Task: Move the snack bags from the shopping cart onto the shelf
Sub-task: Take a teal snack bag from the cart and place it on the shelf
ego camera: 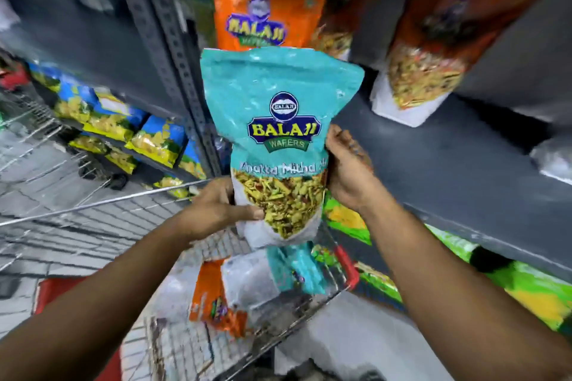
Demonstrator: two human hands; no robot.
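Left hand [216, 210] and right hand [346, 170] clasp teal snack bag [278, 133] upright by lower sides, above shopping cart [309, 303], before shelf [448, 164]

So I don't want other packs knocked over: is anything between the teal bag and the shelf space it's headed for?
Nothing visible. Both hands hold the teal bag before a bare stretch of shelf, between the orange bag and a red-brown bag.
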